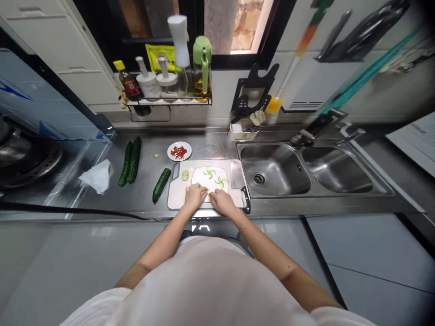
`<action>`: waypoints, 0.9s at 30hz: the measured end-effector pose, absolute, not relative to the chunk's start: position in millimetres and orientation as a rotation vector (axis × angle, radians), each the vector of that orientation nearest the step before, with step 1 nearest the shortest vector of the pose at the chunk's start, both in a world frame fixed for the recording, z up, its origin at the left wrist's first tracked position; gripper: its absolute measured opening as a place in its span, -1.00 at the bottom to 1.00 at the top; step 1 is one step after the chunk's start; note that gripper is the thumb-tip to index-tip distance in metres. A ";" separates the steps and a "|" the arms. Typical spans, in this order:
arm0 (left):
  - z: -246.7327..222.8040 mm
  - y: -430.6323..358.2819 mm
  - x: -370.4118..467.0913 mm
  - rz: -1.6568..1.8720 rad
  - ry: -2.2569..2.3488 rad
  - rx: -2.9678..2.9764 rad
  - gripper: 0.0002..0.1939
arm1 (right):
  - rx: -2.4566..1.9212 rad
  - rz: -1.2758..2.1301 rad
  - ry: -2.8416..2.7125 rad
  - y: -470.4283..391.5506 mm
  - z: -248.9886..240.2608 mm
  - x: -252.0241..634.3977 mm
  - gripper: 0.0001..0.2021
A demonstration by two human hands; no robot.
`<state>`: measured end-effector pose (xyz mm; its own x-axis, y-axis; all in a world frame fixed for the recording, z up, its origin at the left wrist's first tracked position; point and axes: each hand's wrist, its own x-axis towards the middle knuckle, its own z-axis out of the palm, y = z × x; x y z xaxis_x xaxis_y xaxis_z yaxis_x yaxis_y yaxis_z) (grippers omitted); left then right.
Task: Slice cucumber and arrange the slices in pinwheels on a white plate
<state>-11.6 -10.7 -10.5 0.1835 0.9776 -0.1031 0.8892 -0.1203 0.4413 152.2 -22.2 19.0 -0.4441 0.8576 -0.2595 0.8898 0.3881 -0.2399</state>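
My left hand (196,197) and my right hand (221,202) meet at the near edge of a white square plate (202,175). Their fingertips are pinched together around a small, pale green cucumber slice, mostly hidden by the fingers. On the plate, thin cucumber slices are fanned into two pinwheels, one at the back (209,172) and one at the right (222,182). The plate rests on a pale cutting board (176,194). A short stack of cucumber slices (185,175) lies left of the plate, and a kitchen knife (237,174) lies along the board's right side.
Left of the board lie a cut cucumber (161,185) and two whole cucumbers (130,160). A small dish of chopped red pieces (179,151) stands behind the board. A double sink (276,170) is at the right. Seasoning bottles fill a wall rack (170,102). A crumpled tissue (97,177) lies far left.
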 end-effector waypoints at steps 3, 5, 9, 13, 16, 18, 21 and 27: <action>-10.8 -10.0 -11.9 0.305 1.749 2.049 -0.72 | 1.605 -0.521 2.545 -22.3 18.5 152.5 -0.67; -11.1 -9.4 -12.0 0.302 1.752 2.036 -0.72 | 1.603 -0.522 2.548 -22.4 18.2 152.7 -0.67; -10.7 -8.7 -11.7 0.286 1.761 2.027 -0.73 | 1.608 -0.519 2.546 -22.9 18.1 152.5 -0.67; -9.4 -8.9 -11.2 0.282 1.756 2.027 -0.72 | 1.614 -0.532 2.536 -23.1 18.4 151.9 -0.67; -8.7 -9.8 -10.7 0.288 1.756 2.035 -0.72 | 1.609 -0.539 2.531 -23.0 19.1 151.6 -0.66; -8.2 -10.5 -10.2 0.286 1.763 2.042 -0.72 | 1.602 -0.534 2.528 -23.2 19.7 151.2 -0.66; -7.4 -11.1 -9.4 0.260 1.776 2.040 -0.71 | 1.584 -0.519 2.524 -24.3 20.9 150.1 -0.64; -7.0 -11.8 -8.5 0.256 1.781 2.059 -0.74 | 1.532 -0.470 2.533 -23.9 24.0 147.3 -0.64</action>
<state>-8.5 -11.8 -7.0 0.1695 0.9779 -0.1225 0.9039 -0.1047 0.4148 147.3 -23.9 24.0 -0.4699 0.8369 -0.2806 0.8819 0.4314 -0.1903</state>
